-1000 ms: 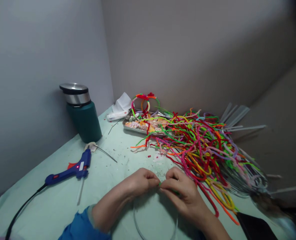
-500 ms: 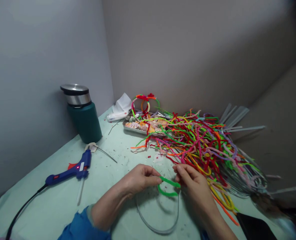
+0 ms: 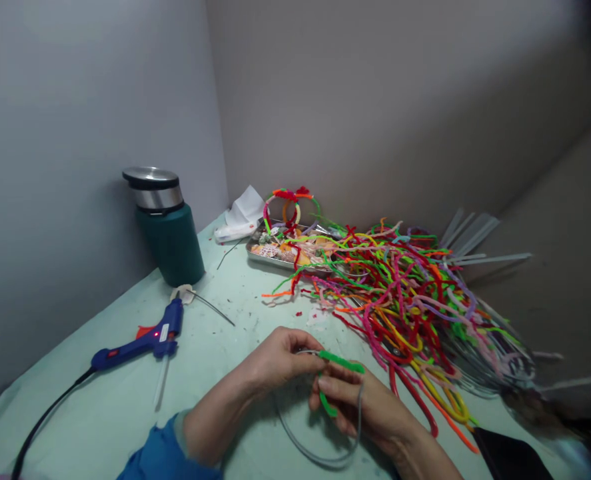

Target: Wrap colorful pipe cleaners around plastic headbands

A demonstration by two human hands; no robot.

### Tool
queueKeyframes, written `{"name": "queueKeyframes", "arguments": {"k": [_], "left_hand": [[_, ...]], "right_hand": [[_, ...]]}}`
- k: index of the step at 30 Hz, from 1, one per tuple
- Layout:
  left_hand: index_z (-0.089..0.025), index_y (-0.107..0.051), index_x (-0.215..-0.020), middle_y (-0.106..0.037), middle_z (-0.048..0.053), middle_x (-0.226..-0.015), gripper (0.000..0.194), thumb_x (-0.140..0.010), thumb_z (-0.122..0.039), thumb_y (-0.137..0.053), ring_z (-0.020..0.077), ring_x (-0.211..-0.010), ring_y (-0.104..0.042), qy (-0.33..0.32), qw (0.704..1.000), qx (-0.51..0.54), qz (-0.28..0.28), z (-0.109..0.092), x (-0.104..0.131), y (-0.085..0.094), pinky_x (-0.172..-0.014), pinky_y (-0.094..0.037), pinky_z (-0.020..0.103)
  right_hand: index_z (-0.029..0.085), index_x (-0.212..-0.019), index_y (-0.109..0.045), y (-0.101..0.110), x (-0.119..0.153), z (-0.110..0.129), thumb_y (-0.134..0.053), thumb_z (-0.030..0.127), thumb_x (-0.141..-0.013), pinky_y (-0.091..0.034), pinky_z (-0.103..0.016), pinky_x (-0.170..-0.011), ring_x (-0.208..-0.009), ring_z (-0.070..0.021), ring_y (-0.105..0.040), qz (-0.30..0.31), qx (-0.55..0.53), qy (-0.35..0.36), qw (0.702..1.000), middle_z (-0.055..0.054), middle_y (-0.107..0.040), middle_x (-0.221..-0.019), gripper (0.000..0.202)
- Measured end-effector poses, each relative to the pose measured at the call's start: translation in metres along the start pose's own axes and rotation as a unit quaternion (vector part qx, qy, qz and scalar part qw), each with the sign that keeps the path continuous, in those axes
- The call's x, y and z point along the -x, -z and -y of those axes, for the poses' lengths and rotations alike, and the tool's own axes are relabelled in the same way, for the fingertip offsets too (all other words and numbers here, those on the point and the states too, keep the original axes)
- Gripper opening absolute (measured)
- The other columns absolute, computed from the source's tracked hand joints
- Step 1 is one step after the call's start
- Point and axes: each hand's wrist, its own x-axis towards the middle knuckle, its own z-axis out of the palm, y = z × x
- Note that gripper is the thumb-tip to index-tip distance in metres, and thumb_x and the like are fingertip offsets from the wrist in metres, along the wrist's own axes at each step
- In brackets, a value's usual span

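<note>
Green pipe cleaner, one, bent, between the two hands above the near worktop; a stretch lies along the grey wire hoop, also one. Left hand pinched at the upper end, where pipe cleaner meets wire; right hand closed, thumb and fingers, on the loose leg. Handling, judged by look: pipe cleaner very light, fuzzy outside, bendable and holding its bend, not slippery; best taken near its tip, other hand steadying the join. Hoop light, springy, smoother, likelier to turn in the fingers; hold close to the join. Neither seems fragile, though the fuzz could flatten. Counts: one bottle; one glue gun, a single glue stick out its back; one metal tray; two coloured rings standing at the tray. Heap of pipe cleaners too tangled to count.
</note>
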Motion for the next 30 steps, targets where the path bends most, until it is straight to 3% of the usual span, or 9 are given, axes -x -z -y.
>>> {"name": "queueKeyframes", "arguments": {"k": [3, 6, 8, 11, 20, 26, 30], "left_hand": [[-0.009, -0.062, -0.082, -0.06, 0.004, -0.067, 0.031, -0.067, -0.035, -0.071, 0.0103, -0.06, -0.052, -0.013, 1.0, 0.017, 0.013, -0.005, 0.001, -0.001, -0.058, -0.035, 0.022], [-0.012, -0.056, -0.084, -0.05, -0.003, -0.06, 0.034, -0.071, -0.041, -0.068, 0.0049, -0.048, -0.039, -0.015, 0.999, 0.028, 0.012, -0.008, 0.0, -0.001, -0.047, -0.027, 0.02], [-0.014, -0.053, -0.081, -0.04, -0.008, -0.053, 0.035, -0.072, -0.046, -0.064, 0.0037, -0.042, -0.028, -0.002, 1.0, 0.019, 0.01, -0.007, -0.001, -0.001, -0.041, -0.019, 0.02], [-0.015, -0.051, -0.076, -0.034, -0.009, -0.048, 0.035, -0.073, -0.049, -0.061, 0.0045, -0.04, -0.025, 0.007, 1.0, -0.016, 0.003, -0.005, -0.001, 0.001, -0.039, -0.016, 0.021], [-0.014, -0.057, -0.072, -0.037, -0.008, -0.05, 0.031, -0.07, -0.044, -0.064, 0.0046, -0.042, -0.028, 0.057, 0.995, -0.054, 0.059, -0.008, 0.003, -0.002, -0.039, -0.021, 0.02], [-0.015, -0.055, -0.069, -0.038, -0.008, -0.048, 0.025, -0.068, -0.039, -0.063, 0.0041, -0.038, -0.028, 0.091, 0.992, -0.057, 0.069, -0.005, 0.002, -0.005, -0.037, -0.018, 0.021], [-0.015, -0.055, -0.067, -0.034, -0.009, -0.042, 0.028, -0.068, -0.042, -0.061, 0.0043, -0.035, -0.025, 0.124, 0.99, -0.037, 0.058, -0.003, 0.002, -0.005, -0.036, -0.015, 0.022]], "right_hand": [[0.012, -0.092, -0.062, 0.0, 0.0, 0.004, -0.063, 0.032, -0.079, -0.023, -0.014, -0.034, -0.036, -0.0022, -0.041, -0.041, 0.029, 0.006, 0.999, -0.004, -0.065, -0.068, 0.024], [0.013, -0.083, -0.06, 0.003, 0.0, 0.008, -0.061, 0.031, -0.08, -0.021, -0.016, -0.038, -0.038, -0.002, -0.038, -0.091, 0.071, 0.044, 0.992, -0.002, -0.062, -0.065, 0.019], [0.013, -0.074, -0.058, 0.006, -0.001, 0.01, -0.062, 0.03, -0.079, -0.022, -0.017, -0.041, -0.042, -0.0028, -0.036, -0.124, 0.099, 0.07, 0.985, 0.001, -0.058, -0.06, 0.018], [0.014, -0.07, -0.057, 0.01, 0.0, 0.011, -0.066, 0.028, -0.074, -0.024, -0.019, -0.046, -0.049, -0.0052, -0.035, -0.155, 0.128, 0.084, 0.976, 0.005, -0.047, -0.055, 0.017], [0.015, -0.074, -0.06, 0.016, 0.002, 0.016, -0.063, 0.037, -0.075, -0.034, -0.024, -0.055, -0.061, -0.012, -0.044, -0.177, 0.236, 0.145, 0.944, 0.001, -0.051, -0.066, 0.023], [0.017, -0.07, -0.06, 0.011, 0.006, 0.021, -0.058, 0.027, -0.081, -0.039, -0.026, -0.064, -0.07, -0.0148, -0.052, -0.174, 0.352, 0.243, 0.887, -0.001, -0.054, -0.071, 0.015], [0.017, -0.074, -0.06, 0.004, 0.011, 0.024, -0.054, 0.021, -0.085, -0.039, -0.026, -0.064, -0.071, -0.0143, -0.052, -0.133, 0.415, 0.312, 0.844, -0.001, -0.053, -0.073, 0.013]]}}
